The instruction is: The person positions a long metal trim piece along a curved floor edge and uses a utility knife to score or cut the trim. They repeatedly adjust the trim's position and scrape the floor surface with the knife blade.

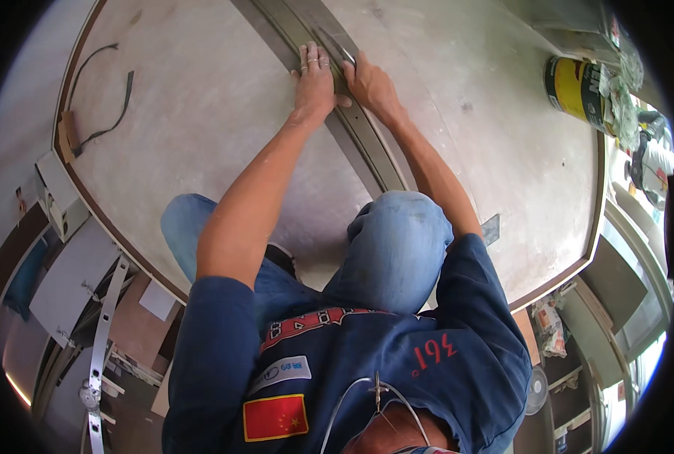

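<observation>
I kneel on a large pale board (200, 98). A long grey metal straightedge (367, 144) runs across it from the top centre toward my right knee. My left hand (314, 82) lies flat on the straightedge, fingers stretched forward and pressing down, with rings on two fingers. My right hand (372, 85) is just to its right, touching the straightedge's right edge and closed around a slim grey blade-like tool (338, 47) that points away from me along the edge. The two hands almost touch at the thumbs.
A yellow-and-black paint can (577, 87) lies on its side at the board's far right. A black strap (104, 102) and a small wooden block (67, 135) sit at the far left edge. A small metal piece (490, 228) lies by my right elbow. Clutter is below the board's rim.
</observation>
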The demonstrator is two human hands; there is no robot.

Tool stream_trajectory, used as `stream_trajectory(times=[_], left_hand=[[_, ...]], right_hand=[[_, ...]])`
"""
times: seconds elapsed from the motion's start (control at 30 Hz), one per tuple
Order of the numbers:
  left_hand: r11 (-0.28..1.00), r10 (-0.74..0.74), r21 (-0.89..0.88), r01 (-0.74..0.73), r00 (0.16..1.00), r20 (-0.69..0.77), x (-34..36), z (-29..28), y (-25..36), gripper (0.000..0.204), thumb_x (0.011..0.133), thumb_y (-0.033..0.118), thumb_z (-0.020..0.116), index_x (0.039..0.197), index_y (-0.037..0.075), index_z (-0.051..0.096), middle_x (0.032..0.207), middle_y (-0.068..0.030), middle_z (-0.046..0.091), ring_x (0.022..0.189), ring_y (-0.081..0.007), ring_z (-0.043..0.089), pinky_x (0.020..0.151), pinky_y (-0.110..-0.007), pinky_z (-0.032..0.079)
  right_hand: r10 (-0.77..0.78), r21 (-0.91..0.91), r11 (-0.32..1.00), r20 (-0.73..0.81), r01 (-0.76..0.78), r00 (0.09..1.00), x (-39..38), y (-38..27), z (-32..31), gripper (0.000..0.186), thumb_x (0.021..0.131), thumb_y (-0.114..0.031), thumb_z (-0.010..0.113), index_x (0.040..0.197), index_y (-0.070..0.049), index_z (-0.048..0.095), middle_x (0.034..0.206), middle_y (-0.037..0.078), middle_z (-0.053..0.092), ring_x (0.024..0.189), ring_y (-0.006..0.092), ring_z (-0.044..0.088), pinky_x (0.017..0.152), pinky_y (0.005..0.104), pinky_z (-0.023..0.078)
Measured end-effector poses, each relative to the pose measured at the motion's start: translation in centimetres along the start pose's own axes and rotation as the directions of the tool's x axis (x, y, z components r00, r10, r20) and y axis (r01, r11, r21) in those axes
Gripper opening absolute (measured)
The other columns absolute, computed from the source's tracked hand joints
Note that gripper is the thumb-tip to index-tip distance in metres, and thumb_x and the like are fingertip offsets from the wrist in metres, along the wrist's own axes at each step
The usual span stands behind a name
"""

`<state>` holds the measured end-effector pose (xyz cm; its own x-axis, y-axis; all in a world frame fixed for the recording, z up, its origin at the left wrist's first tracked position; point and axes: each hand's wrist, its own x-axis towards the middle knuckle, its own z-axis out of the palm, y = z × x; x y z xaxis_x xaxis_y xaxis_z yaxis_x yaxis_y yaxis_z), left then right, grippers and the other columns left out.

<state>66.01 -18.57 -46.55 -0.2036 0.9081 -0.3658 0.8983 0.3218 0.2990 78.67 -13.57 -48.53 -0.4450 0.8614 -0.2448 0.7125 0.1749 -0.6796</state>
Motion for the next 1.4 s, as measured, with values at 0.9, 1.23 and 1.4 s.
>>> stream_trajectory(times=[0.9, 1.23, 1.4], left_hand=[[0.999, 0.037, -0.013, -0.037, 0.999, -0.017, 0.1, 0.3, -0.1, 0.119, 0.057, 0.038, 0.089, 0.145, -0.006, 0.021, 0.155, -0.0197, 0.016, 0.146, -0.0352, 0.014, 0.109, -0.06, 0.033], [1.0, 0.029, -0.001, -0.029, 0.999, -0.019, -0.2, 0.4, -0.1, 0.121, 0.056, 0.036, 0.09, 0.146, -0.005, 0.02, 0.156, -0.0179, 0.016, 0.146, -0.0339, 0.013, 0.109, -0.059, 0.032], [1.0, 0.001, 0.019, -0.001, 1.0, 0.002, 0.0, 0.4, 0.0, 0.122, 0.055, 0.036, 0.091, 0.146, -0.004, 0.02, 0.156, -0.0198, 0.015, 0.146, -0.0353, 0.013, 0.109, -0.057, 0.033]], right_hand=[[0.194, -0.234, 0.896, -0.56, -0.378, 0.806, -10.9, 11.0, -9.4, 0.036, 0.085, -0.027, 0.066, 0.112, -0.004, 0.059, 0.11, 0.02, 0.061, 0.102, 0.0379, 0.057, 0.087, 0.0473, 0.043], [-0.081, -0.015, 0.996, -0.422, 0.083, 0.903, -2.6, 1.7, 1.3, 0.037, 0.082, -0.017, 0.065, 0.114, 0.0, 0.057, 0.105, 0.026, 0.059, 0.098, 0.0405, 0.055, 0.086, 0.0481, 0.044], [0.013, 0.08, 0.997, -0.324, 0.014, 0.946, -0.5, 2.4, 0.9, 0.027, 0.081, -0.022, 0.067, 0.096, 0.0, 0.062, 0.09, 0.024, 0.063, 0.089, 0.0417, 0.058, 0.078, 0.0474, 0.045]])
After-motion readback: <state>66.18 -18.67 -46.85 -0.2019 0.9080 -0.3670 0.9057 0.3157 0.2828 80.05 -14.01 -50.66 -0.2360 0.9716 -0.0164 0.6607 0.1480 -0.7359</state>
